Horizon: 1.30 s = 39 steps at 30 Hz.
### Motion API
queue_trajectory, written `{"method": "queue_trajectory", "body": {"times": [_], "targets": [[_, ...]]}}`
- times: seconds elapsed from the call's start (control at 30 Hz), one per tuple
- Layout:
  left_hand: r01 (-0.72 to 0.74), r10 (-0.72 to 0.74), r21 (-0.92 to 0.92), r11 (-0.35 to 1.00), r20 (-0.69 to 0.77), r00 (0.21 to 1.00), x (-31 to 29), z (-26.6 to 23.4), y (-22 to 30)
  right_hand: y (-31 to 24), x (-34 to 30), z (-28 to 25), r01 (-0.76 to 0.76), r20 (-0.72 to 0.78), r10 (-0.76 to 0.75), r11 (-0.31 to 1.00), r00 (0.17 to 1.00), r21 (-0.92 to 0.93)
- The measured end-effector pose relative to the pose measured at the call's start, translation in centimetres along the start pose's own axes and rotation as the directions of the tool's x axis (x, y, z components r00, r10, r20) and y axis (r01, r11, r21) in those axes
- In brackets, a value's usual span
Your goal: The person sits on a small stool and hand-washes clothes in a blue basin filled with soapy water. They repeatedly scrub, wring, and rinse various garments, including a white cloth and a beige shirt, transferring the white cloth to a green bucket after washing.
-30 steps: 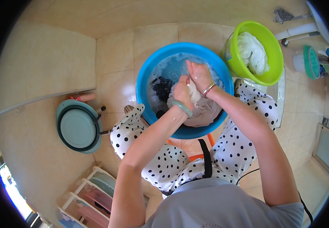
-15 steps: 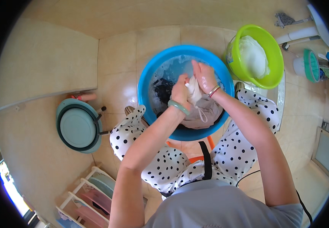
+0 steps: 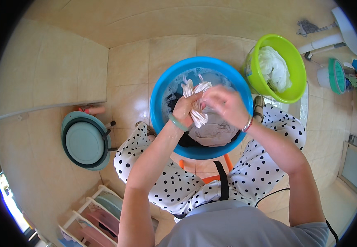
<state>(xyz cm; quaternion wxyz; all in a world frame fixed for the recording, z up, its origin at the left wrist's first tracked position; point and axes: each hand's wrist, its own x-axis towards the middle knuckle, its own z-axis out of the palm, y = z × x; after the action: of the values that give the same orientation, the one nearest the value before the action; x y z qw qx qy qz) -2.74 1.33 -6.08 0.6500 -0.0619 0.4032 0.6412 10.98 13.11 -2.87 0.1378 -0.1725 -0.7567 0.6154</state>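
Over a round blue basin (image 3: 158, 133) of soapy water, my left hand (image 3: 184, 109) grips a bunched white cloth (image 3: 199, 115), its folds sticking out above and below the fist. Close beside the cloth is my right hand (image 3: 228, 105), its fingers smeared by motion, so I cannot tell whether they touch it. Below both hands a pale greyish-pink garment (image 3: 213, 133) lies in the basin. Dark cloth (image 3: 171, 100) shows in the water at the left, partly hidden by my left hand.
At the right of the basin stands a lime-green bucket (image 3: 298, 74) holding white cloth (image 3: 275, 68). A grey-green folding basin (image 3: 84, 142) leans on the left wall. A white rack (image 3: 81, 218) with several basins is at lower left. An orange stool (image 3: 211, 178) shows between my legs.
The white cloth has risen out of the basin and is now bunched in my left hand. My right hand has moved down and right, off its earlier grip.
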Motion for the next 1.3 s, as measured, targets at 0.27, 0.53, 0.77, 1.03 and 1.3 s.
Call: {"method": "queue_trajectory", "body": {"times": [0.27,0.53,0.77,1.03,1.3], "targets": [[-0.088,0.088,-0.004,0.996,0.079,0.993,-2.6,3.7,1.1,0.6,0.8,-1.4,-0.480,0.214,0.531,0.433,0.820,0.763],[0.057,-0.037,0.294,0.954,-0.072,0.997,-1.8,0.7,-1.4,1.3,0.7,-1.3,-0.300,-0.109,0.411,0.800,0.905,0.519],[0.192,0.032,0.861,-0.471,-0.201,0.979,-1.9,1.2,0.0,0.9,0.2,-2.0,-0.337,0.042,0.393,0.724,0.919,0.602],[0.082,0.020,0.627,0.775,-0.153,0.988,-1.6,2.4,3.0,-0.3,0.6,-1.9,-0.417,0.201,0.405,0.566,0.892,0.711],[-0.273,0.471,0.625,0.731,-0.173,0.865,-0.1,1.8,2.5,0.9,1.5,-2.3,-0.317,-0.050,0.373,0.845,0.927,0.431]]}}
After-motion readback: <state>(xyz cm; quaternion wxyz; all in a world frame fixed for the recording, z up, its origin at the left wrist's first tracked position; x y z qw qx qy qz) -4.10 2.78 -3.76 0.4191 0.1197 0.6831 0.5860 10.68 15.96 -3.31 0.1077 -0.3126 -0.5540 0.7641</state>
